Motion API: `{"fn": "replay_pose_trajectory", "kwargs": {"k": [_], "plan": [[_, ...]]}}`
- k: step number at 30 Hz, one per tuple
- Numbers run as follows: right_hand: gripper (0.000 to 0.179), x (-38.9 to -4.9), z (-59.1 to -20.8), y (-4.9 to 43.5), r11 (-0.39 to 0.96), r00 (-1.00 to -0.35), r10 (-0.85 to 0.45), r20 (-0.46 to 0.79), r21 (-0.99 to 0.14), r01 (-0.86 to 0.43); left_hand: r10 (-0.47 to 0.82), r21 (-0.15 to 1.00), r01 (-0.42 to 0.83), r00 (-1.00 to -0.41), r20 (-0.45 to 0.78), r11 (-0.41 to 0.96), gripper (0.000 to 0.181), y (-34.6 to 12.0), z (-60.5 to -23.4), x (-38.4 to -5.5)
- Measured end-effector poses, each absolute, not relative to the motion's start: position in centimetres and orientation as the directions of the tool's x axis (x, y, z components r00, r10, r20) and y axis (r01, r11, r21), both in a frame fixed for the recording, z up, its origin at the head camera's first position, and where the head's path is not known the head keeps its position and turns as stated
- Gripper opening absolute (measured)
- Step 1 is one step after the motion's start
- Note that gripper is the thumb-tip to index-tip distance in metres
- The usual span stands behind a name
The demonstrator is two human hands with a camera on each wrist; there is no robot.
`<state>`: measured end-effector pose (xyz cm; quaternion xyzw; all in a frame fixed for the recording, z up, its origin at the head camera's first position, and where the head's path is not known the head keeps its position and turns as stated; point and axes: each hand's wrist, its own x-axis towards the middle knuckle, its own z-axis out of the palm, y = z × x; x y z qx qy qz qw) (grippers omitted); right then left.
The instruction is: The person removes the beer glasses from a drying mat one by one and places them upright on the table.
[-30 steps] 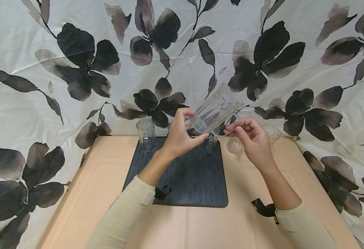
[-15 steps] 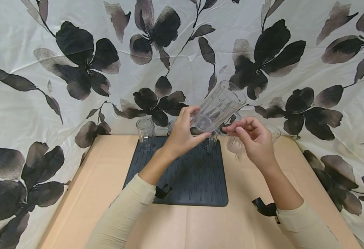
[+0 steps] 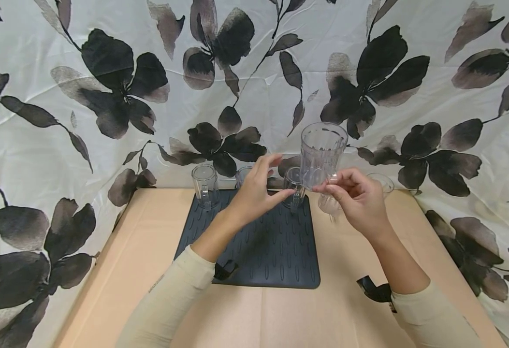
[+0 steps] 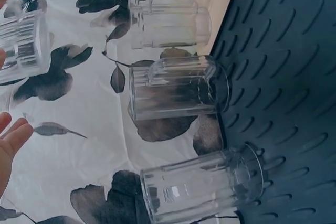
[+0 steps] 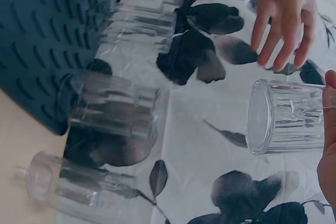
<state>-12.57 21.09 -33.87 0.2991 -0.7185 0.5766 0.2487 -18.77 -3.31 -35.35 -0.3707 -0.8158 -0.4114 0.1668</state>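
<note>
A clear ribbed glass mug [image 3: 323,153] is held upright in the air above the back of the table. My right hand [image 3: 360,205] pinches its handle between thumb and fingers; the mug's base faces the camera in the right wrist view [image 5: 294,119]. Just left of the mug, my left hand [image 3: 254,193] is spread with thumb and fingers apart, and nothing lies between them. Fingers of that hand also show in the right wrist view, clear of the mug. Beneath both arms lies a black ridged mat [image 3: 258,256].
Along the mat's back edge stand clear glass mugs: one at left [image 3: 205,186], one partly behind my left hand [image 3: 242,175], one at right [image 3: 295,186]. More clear glassware [image 3: 330,205] sits on the tan table [image 3: 141,270] right of the mat, partly behind my right hand. A floral cloth [image 3: 254,96] hangs behind.
The mug has turned from tilted to upright and shifted right, away from my left hand. My left hand has let go of its base; my right hand keeps hold of the handle.
</note>
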Motion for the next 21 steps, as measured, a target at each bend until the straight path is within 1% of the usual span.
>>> {"fn": "replay_pose_trajectory", "kwargs": {"k": [3, 6, 11, 18, 21], "plan": [[0.016, -12.5, -34.2, 21.7, 0.173, -0.710, -0.150, 0.688, -0.689, -0.704, 0.468, 0.552, 0.732, -0.681, 0.564, 0.400, 0.080, -4.1, -35.5, -18.6], [0.013, -12.5, -34.3, 22.3, 0.163, -0.714, -0.140, 0.686, -0.695, -0.700, 0.468, 0.546, 0.726, -0.687, 0.556, 0.418, 0.080, -5.1, -35.6, -18.4], [0.012, -12.8, -34.1, 23.6, 0.217, -0.716, -0.109, 0.690, -0.686, -0.694, 0.462, 0.548, 0.703, -0.711, 0.530, 0.454, 0.081, -7.1, -36.3, -18.1], [0.014, -13.1, -33.9, 25.1, 0.230, -0.708, -0.105, 0.698, -0.676, -0.701, 0.485, 0.521, 0.652, -0.758, 0.435, 0.552, 0.084, -9.7, -38.2, -16.9], [0.015, -13.1, -34.0, 25.9, 0.281, -0.712, -0.116, 0.693, -0.664, -0.693, 0.479, 0.519, 0.616, -0.788, 0.388, 0.593, 0.087, -11.0, -39.0, -16.4]]}}
